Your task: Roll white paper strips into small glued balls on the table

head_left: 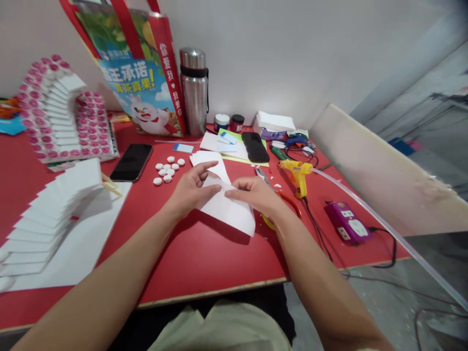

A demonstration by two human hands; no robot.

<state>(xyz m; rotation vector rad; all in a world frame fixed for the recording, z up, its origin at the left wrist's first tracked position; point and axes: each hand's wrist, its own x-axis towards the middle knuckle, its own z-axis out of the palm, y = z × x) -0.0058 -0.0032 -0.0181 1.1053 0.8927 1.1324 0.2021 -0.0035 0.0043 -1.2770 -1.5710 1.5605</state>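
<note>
Between my two hands a sheet of white paper (230,212) is held up over the red table, its lower right edge curling. My left hand (192,187) pinches its upper left side with the thumb on top, the fingers partly hidden. My right hand (256,192) grips the upper right side, thumb across the paper and fingers curled behind. Just beyond lie several more white sheets (215,163) in a fanned stack. To the right, scissors (268,222) with orange and yellow handles are partly covered by my right wrist. Several small white discs (167,170) sit left of my left hand.
On the left stand a stepped white card piece (54,209) and a pink-dotted model (66,112). Behind are a shopping bag (142,78), steel flask (194,97) and phones (132,162). A yellow glue gun (298,175) with a long glue stick and a purple power box (347,223) lie right.
</note>
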